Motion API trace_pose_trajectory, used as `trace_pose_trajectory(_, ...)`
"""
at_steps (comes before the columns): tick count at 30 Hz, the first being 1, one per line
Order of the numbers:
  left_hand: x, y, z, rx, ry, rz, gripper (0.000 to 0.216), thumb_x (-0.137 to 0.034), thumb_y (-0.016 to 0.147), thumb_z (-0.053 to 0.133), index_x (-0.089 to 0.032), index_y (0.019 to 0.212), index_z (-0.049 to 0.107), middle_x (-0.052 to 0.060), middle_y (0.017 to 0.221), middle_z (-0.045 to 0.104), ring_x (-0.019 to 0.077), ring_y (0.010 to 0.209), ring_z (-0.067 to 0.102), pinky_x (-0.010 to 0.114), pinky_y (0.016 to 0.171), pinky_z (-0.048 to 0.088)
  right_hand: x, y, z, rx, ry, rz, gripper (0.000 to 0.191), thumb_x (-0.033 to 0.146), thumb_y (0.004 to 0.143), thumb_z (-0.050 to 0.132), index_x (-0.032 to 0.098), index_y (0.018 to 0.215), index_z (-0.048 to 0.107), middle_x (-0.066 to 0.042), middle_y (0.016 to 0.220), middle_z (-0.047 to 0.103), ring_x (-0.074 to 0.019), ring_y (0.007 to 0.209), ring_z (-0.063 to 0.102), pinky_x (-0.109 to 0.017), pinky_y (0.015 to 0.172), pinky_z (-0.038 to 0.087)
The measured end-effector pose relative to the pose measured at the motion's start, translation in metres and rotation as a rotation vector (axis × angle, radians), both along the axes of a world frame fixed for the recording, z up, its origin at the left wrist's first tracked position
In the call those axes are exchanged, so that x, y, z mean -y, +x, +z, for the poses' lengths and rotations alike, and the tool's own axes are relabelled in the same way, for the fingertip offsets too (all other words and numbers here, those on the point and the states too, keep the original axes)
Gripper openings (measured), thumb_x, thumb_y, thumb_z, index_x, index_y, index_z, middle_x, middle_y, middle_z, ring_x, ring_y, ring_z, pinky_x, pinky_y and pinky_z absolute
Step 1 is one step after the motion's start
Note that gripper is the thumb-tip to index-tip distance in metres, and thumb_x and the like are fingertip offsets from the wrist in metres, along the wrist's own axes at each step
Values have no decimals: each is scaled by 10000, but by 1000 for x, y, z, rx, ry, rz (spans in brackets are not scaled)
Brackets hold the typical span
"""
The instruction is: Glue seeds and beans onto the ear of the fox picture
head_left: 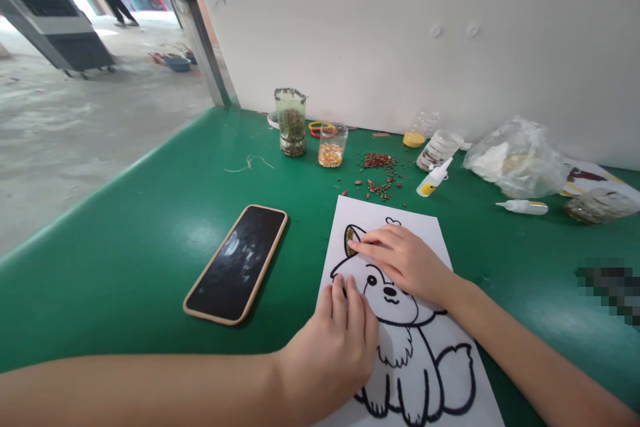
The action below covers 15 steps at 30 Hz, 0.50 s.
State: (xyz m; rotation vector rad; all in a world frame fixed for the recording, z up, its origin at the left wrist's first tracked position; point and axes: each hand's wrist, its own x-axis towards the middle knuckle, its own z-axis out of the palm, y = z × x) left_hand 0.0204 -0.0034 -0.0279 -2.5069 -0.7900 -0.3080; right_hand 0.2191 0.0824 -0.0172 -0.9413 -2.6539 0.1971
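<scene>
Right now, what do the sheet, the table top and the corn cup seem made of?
Sheet: thin white paper, matte, with a printed black outline. Table top: smooth green mat, perhaps vinyl or rubber, judging by its soft glare. Cup: clear, probably plastic; the kernels show through its wall.

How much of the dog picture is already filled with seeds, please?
Done: only one ear of the dog drawing holds green seeds. In hand: the right hand touches that ear while the left hand rests on the drawing. Left: all the other outlined areas are bare white.
</scene>
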Motion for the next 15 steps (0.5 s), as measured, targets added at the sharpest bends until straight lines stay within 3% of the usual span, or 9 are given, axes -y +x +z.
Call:
trace_pose_trajectory(4, 0, 0, 1, -15, -1, 4, 368, -170, 822, 382, 3, 1104, 544, 254, 1102, 619, 352, 992, 627, 442, 794, 520, -2, 3, 1, -80, -8, -39, 428, 165, 920, 389, 250, 1337, 437, -62, 1088, 634, -185, 968, 565, -366, 858, 459)
trace_pose_trajectory(9, 0, 0, 0, 10, 7, 16, 360, -173, 823, 392, -15, 1104, 550, 230, 1105, 626, 341, 999, 626, 436, 802, 517, -39, 33, 14, -204, 119, -429, 207, 229, 903, 437, 203, 978, 628, -48, 885, 647, -175, 815, 594, -304, 732, 467)
trace_pose_trajectory(12, -1, 0, -1, 24, 9, 6, 352, -174, 823, 393, -19, 1094, 557, 227, 1099, 629, 341, 991, 628, 431, 795, 518, -72, 44, 19, -34, 137, -570, 182, 203, 868, 470, 196, 930, 641, -60, 939, 635, -182, 788, 594, -280, 620, 430)
trace_pose_trajectory(15, -2, 0, -1, 26, 5, 0, 345, -175, 825, 391, -22, 1085, 558, 224, 1086, 635, 341, 986, 631, 431, 788, 518, -100, 37, 17, 136, 99, -593, 173, 194, 862, 489, 201, 919, 652, -62, 990, 620, -185, 836, 587, -262, 575, 372)
